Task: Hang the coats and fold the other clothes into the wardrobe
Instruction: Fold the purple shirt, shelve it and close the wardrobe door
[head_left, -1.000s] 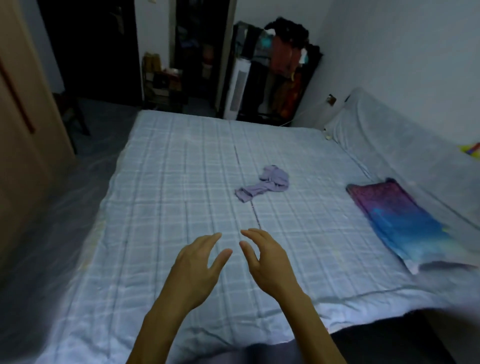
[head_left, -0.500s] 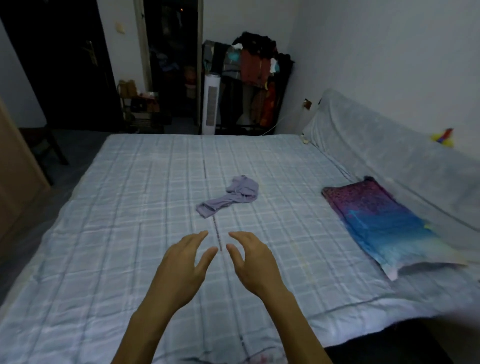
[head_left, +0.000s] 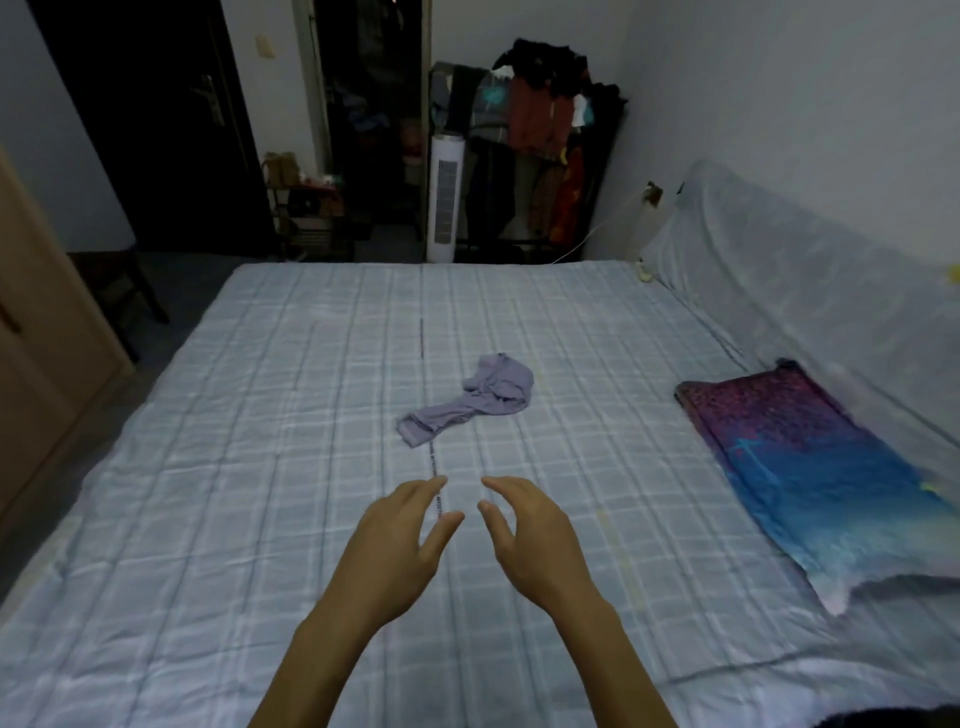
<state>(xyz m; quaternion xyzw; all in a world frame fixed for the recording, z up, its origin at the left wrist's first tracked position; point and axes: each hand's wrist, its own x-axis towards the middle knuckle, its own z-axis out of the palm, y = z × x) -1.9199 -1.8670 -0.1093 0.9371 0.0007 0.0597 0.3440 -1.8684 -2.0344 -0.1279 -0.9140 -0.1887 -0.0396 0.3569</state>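
A bed (head_left: 249, 467) with a pale blue checked cover fills most of the view. Over its near half the left hand (head_left: 395, 545) and the right hand (head_left: 530, 540) reach forward side by side, close together but not touching. Both are open, with the fingers spread and slightly bent and the thumbs turned toward each other. Neither holds anything. Whether they touch the cover or hover above it cannot be told.

A small lilac garment (head_left: 467, 402) lies crumpled near the middle of the bed, beyond the hands and apart from them. One narrow end trails toward the near left.

On the right side of the bed a pillow (head_left: 810, 467) lies flat, purple at its far end and blue fading to white at its near end. Along the bed's right edge stands the headboard (head_left: 805, 270), draped in pale cloth.

Past the far edge of the bed a rack (head_left: 540, 119) loaded with dark, red and orange clothes stands against the wall, with a white tower fan (head_left: 445, 197) just to its left. Farther left are a low shelf (head_left: 306, 208) and a dark door (head_left: 156, 119). To the left of the bed a light wooden panel (head_left: 41, 338) rises, with a dark stool (head_left: 119, 291) beyond it.
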